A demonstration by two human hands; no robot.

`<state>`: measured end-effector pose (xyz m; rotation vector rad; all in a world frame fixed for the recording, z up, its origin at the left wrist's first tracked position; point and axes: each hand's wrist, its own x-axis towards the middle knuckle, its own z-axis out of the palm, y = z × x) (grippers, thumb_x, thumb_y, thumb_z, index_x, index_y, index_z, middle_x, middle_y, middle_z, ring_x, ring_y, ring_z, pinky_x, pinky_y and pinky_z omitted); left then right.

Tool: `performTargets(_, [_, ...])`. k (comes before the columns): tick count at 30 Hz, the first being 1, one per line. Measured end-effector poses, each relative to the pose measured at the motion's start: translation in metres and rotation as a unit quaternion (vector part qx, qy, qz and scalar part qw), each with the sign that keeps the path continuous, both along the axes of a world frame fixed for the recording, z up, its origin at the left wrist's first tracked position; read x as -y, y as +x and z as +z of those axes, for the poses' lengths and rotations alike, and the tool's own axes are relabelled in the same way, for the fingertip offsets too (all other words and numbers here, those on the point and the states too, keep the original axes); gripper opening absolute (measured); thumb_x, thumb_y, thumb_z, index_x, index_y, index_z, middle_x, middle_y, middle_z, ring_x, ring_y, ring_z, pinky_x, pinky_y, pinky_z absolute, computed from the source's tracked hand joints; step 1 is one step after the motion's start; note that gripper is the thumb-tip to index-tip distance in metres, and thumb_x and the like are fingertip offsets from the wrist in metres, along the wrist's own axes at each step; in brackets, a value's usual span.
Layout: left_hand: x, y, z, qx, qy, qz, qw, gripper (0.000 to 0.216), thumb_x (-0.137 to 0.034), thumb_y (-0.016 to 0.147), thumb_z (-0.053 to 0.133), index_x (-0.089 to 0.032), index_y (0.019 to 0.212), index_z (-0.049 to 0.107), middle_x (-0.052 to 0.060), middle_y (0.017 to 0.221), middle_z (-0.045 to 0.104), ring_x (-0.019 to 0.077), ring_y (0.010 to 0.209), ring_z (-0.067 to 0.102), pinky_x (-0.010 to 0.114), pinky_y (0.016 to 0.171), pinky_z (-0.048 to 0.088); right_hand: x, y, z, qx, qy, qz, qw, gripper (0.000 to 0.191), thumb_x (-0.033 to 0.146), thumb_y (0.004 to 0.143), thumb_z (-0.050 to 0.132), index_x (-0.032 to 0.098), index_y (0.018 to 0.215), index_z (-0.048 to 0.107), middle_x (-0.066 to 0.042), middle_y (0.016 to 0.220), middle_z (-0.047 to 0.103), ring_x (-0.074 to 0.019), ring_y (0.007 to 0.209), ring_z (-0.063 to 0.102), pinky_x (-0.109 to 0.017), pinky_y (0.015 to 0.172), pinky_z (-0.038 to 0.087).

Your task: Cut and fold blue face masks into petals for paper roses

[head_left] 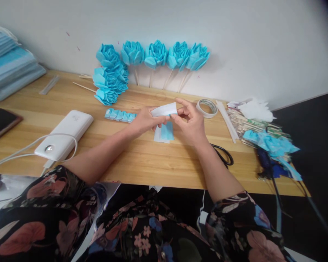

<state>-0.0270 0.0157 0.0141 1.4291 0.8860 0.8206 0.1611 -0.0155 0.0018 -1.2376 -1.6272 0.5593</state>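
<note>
Between my two hands is a small white-and-blue sheet, its pale side facing up. My left hand is closed on the sheet's left end and lower edge. At its lower right corner, the thumb and fingers of my right hand pinch it. Just below lie several cut blue and white pieces on the table, partly hidden by my hands. A row of folded blue petals sits left of my left hand, its right end covered by that hand.
Blue flowers on sticks lean against the wall, with more piled left. A tape roll, glue sticks and heaped scraps lie right. A white power bank with cable, a phone and stacked blue sheets are left.
</note>
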Motion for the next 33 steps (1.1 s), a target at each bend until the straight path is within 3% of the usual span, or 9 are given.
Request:
performTargets(8, [-0.002,0.000,-0.001,-0.009,0.001,0.023,1.000,0.016,-0.025,0.078,0.073,-0.013,0.070,0.065,0.001,0.062,0.064,0.0071,0.049,0.051,0.020,0.045,0.041,-0.001,0.003,-0.003,-0.013,-0.015,-0.001,1.000,0.046,0.039,0.089,0.068,0.034,0.134,0.059,0.000,0.086,0.071,-0.0202,0.079,0.065,-0.042,0.082,0.059])
performTargets(14, [-0.001,0.000,0.001,-0.010,-0.003,0.010,1.000,0.015,-0.023,0.080,0.068,-0.014,0.069,0.062,-0.001,0.061,0.062,0.0061,0.049,0.050,0.018,0.047,0.040,-0.004,0.007,-0.005,-0.054,-0.051,0.062,0.995,0.061,0.056,0.089,0.065,0.032,0.143,0.053,-0.003,0.094,0.071,-0.0218,0.087,0.067,-0.042,0.083,0.059])
performTargets(17, [0.001,0.000,0.003,-0.032,0.003,-0.004,0.999,0.017,-0.024,0.080,0.068,-0.014,0.067,0.062,-0.001,0.058,0.059,0.0060,0.049,0.049,0.018,0.048,0.040,-0.004,0.005,-0.005,-0.059,-0.078,0.085,0.992,0.065,0.053,0.084,0.072,0.030,0.143,0.054,-0.002,0.096,0.070,-0.0203,0.085,0.066,-0.039,0.080,0.060])
performTargets(20, [0.001,0.000,0.003,-0.033,0.009,-0.011,0.999,0.019,-0.026,0.079,0.070,-0.014,0.067,0.062,-0.001,0.058,0.059,0.0061,0.050,0.050,0.018,0.048,0.039,-0.004,0.004,-0.006,-0.067,-0.086,0.072,0.991,0.054,0.045,0.085,0.072,0.030,0.136,0.060,0.000,0.089,0.068,-0.0183,0.079,0.063,-0.038,0.078,0.059])
performTargets(26, [-0.010,-0.004,-0.002,0.043,-0.015,0.040,0.998,0.023,-0.030,0.077,0.075,-0.014,0.071,0.060,-0.001,0.062,0.064,0.0051,0.047,0.050,0.019,0.046,0.039,-0.007,0.008,-0.009,-0.070,-0.070,0.035,0.994,0.048,0.039,0.087,0.070,0.032,0.134,0.063,0.000,0.085,0.065,-0.0192,0.079,0.063,-0.039,0.077,0.058])
performTargets(33, [-0.014,-0.006,-0.006,0.089,-0.030,0.070,0.993,0.027,-0.030,0.080,0.078,-0.015,0.073,0.057,-0.001,0.062,0.063,0.0052,0.048,0.052,0.018,0.047,0.041,-0.008,0.005,-0.016,-0.101,-0.103,0.082,0.986,0.055,0.042,0.081,0.077,0.027,0.132,0.065,-0.003,0.112,0.073,-0.0207,0.093,0.068,-0.040,0.087,0.058])
